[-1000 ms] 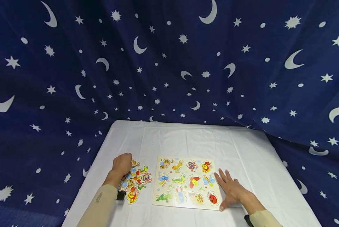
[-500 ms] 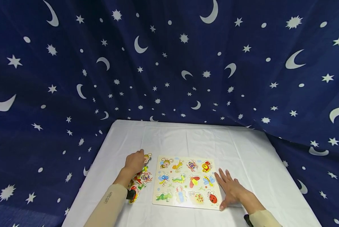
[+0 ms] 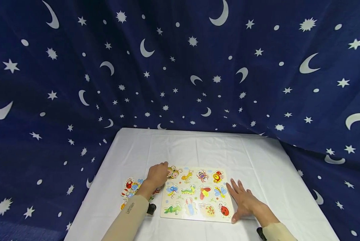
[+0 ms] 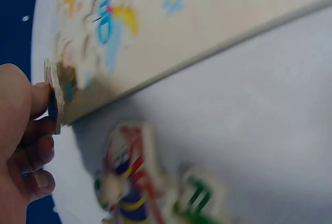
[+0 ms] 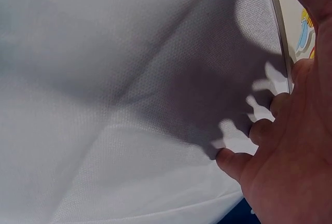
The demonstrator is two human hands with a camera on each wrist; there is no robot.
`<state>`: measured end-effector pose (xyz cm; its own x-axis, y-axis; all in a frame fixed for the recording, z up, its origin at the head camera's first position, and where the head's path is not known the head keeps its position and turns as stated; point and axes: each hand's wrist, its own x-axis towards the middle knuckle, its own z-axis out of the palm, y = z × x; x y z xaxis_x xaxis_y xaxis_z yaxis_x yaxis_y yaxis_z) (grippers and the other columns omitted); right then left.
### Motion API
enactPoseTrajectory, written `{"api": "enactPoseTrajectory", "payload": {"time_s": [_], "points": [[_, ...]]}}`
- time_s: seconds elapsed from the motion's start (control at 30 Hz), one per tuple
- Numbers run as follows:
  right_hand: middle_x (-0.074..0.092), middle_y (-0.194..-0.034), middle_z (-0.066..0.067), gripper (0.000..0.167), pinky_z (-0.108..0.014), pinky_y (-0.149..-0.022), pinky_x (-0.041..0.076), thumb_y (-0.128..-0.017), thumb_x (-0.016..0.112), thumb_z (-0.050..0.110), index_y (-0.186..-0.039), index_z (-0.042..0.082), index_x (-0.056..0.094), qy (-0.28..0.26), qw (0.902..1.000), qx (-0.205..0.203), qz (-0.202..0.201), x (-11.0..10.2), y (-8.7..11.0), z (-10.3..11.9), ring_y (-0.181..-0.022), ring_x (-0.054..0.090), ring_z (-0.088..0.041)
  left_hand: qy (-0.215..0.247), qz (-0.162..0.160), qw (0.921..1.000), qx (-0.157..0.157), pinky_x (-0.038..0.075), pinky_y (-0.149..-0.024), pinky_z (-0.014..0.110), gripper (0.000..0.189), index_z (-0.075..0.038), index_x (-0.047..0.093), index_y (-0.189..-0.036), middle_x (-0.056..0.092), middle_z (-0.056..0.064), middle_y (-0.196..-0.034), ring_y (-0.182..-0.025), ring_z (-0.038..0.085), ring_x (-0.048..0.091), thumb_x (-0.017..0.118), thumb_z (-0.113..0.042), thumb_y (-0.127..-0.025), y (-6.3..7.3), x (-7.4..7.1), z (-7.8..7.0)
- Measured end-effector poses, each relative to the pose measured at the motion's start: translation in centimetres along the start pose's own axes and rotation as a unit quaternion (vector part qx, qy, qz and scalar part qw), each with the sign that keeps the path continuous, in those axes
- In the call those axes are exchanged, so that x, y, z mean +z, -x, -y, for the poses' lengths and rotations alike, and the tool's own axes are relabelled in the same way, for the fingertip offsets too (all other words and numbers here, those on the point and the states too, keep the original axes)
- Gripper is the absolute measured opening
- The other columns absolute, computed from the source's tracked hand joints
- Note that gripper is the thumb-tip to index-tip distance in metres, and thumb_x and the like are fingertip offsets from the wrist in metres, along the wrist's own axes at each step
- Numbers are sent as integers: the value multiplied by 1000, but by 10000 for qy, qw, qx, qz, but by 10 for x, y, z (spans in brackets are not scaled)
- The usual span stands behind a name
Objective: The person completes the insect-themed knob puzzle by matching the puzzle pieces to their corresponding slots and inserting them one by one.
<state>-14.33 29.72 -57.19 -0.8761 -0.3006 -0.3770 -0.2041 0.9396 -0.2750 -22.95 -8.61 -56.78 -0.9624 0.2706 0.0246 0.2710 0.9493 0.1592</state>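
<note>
My left hand (image 3: 157, 175) pinches a thin wooden bee puzzle piece (image 3: 169, 171) over the upper left corner of a puzzle board (image 3: 181, 216). In the left wrist view, the piece (image 4: 54, 97) stands edge-on between thumb and fingers, close to the board's corner. Bright insect pictures in cut-out outlines cover the board, with a bee picture (image 3: 175, 173) right beside the held piece. My right hand (image 3: 243, 200) lies with spread, straight fingers along the board's right edge, thumb at the lower right corner.
Left of the board lies a heap of loose insect pieces (image 3: 130, 190), partly hidden under my left forearm. A purple and red spider piece (image 4: 132, 182) shows near it in the left wrist view. White cloth (image 3: 216, 147) covers the table; a dark blue starry curtain (image 3: 180, 83) hangs behind.
My left hand has lifted the bee piece from the heap and moved right with it to the board's upper left corner. The right hand has stayed at the board's edge.
</note>
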Motion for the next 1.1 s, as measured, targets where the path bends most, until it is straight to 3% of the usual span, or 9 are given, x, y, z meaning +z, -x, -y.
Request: {"api": "enactPoseTrajectory", "payload": {"time_s": [0.3, 0.53, 0.7, 0.93, 1.1], "points": [[7, -162, -23, 147, -75, -104, 20, -35, 91, 56, -154, 8, 20, -23, 10000, -46, -36, 1, 0, 3, -146, 6, -52, 81, -109, 9998, 121, 51, -65, 35, 33, -9, 59, -118, 66, 5, -91, -78, 21, 66, 66, -28, -92, -2, 25, -14], [7, -162, -22, 146, -75, -104, 20, -35, 90, 57, -155, 9, 20, 38, 10000, 4, -9, 1, 0, 1, -147, 6, -51, 186, 140, 9995, 195, 51, -66, 33, 32, -12, 55, -124, 64, 4, -96, -78, 19, 63, 61, -26, -96, -1, 28, -20], [7, -162, -22, 146, -75, -104, 19, -35, 91, 56, -154, 9, 20, 31, 10000, 30, -44, 1, 1, 0, -147, 5, -51, 137, 67, 9991, 390, 48, -63, 33, 26, -16, 56, -119, 61, 4, -97, -75, 18, 58, 62, -23, -95, -2, 29, -24], [8, -162, -24, 146, -75, -104, 18, -35, 90, 56, -154, 8, 21, -75, 10000, -32, -55, 0, 1, 1, -146, 6, -52, -276, -259, 9992, -85, 47, -60, 38, 23, -18, 60, -113, 62, 6, -93, -75, 22, 57, 65, -11, -91, -3, 31, -27], [7, -162, -24, 145, -76, -104, 19, -36, 91, 55, -154, 8, 20, -67, 9999, -61, -75, -3, 2, 1, -146, 6, -52, -369, -497, 9980, -128, 48, -57, 39, 18, -16, 60, -108, 62, 6, -85, -71, 23, 59, 65, -13, -90, -4, 34, -28]]}}
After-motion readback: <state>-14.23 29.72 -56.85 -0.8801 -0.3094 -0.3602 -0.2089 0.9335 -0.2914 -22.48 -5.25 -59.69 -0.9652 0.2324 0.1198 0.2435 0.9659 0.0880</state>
